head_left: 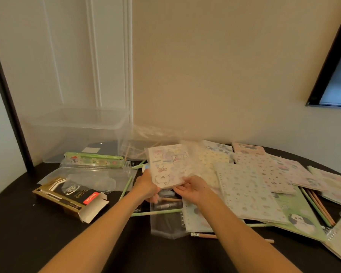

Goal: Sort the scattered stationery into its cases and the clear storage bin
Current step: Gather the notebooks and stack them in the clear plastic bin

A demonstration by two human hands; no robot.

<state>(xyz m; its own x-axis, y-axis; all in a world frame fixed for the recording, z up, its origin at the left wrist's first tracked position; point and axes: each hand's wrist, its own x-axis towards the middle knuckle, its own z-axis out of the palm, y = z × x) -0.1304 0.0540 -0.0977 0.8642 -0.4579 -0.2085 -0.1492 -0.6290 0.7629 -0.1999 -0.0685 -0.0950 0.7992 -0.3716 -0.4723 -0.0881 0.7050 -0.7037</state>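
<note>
Both hands hold a small pastel notebook (166, 164) with cartoon animals, lifted at a tilt above the dark table (18, 223). My left hand (147, 186) grips its lower left edge. My right hand (191, 189) supports its lower right corner with curled fingers. The clear storage bin (75, 133) stands at the back left, with a grey sheet inside. In front of the bin lie a green patterned pencil case (95, 159) and a clear plastic case (91, 174).
Several patterned notebooks and sticker sheets (248, 188) overlap across the right half of the table. Green and orange pencils (321, 207) lie loose among them. An opened gold and black pen box (71, 198) sits at the left front. A clear sleeve (165, 221) lies under my hands.
</note>
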